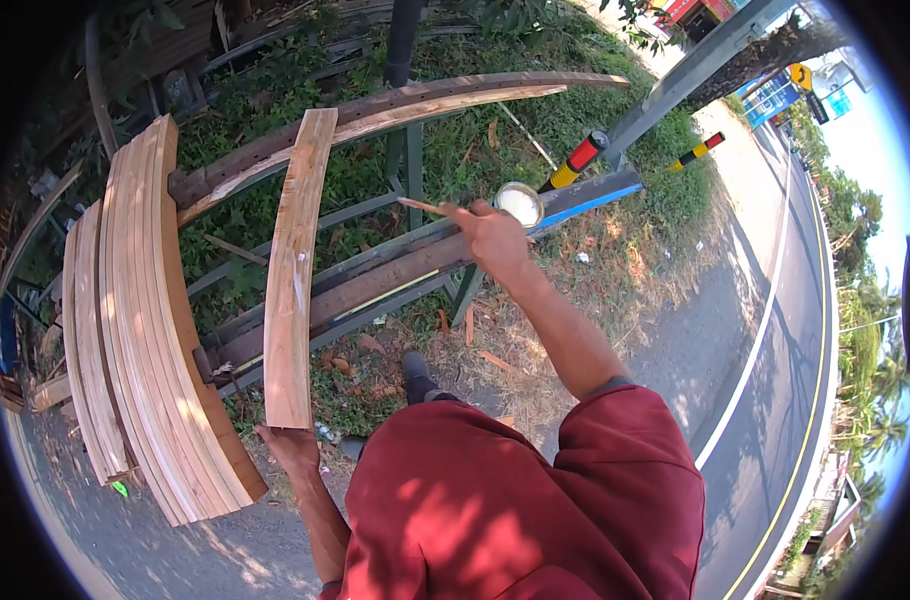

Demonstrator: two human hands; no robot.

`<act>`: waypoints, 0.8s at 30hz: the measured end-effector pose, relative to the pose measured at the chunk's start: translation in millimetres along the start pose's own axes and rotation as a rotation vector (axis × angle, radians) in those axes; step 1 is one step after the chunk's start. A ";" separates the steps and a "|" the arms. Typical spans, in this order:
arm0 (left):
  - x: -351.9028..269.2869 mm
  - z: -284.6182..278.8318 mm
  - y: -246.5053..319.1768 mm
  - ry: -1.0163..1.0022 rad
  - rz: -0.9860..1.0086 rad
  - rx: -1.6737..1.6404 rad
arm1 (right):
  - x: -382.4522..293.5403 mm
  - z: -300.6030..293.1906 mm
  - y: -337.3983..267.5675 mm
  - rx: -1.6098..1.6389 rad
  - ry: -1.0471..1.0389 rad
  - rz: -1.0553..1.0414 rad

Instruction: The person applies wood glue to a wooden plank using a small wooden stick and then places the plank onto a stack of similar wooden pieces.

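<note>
A single wooden plank (294, 300) lies across the two rails of a frame, with a small white smear on its face. My left hand (294, 448) holds the plank's near end from below. My right hand (492, 236) is at the right of the plank, above the near rail, and grips a thin stick (421, 205) whose whitish tip points left towards the plank. Just beyond the knuckles stands an open round can (520, 204) of white paste or liquid on the rail. Whether the right hand also touches the can cannot be told.
Several stacked wooden planks (155, 322) lie across the rails at the left. A near rail (387, 281) and a curved far rail (395, 101) run left to right. Beyond the can stand a red, yellow and black post (579, 161) and a grey metal pole (672, 86). A road (777, 375) runs at the right.
</note>
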State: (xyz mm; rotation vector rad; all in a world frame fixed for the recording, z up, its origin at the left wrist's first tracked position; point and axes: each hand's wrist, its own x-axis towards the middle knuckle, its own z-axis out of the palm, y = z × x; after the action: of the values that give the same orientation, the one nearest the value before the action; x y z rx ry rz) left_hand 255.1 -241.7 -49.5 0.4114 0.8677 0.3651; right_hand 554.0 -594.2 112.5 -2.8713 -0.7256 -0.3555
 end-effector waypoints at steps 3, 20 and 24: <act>-0.1 1.2 -0.7 -0.024 -0.041 0.037 | -15.4 -52.3 96.4 -0.304 -0.084 0.198; 9.8 -7.5 -3.4 -0.056 -0.067 0.007 | -35.8 -23.6 163.3 -0.204 -0.296 0.421; 13.1 -9.9 -2.6 -0.048 -0.037 -0.030 | -54.9 3.2 174.8 -0.022 -0.158 0.462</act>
State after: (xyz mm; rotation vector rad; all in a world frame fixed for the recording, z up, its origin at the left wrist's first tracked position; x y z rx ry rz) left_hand 255.4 -235.8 -65.0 0.3746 0.8206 0.3327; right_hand 592.4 -770.1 78.3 -2.9902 -0.0619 -0.0739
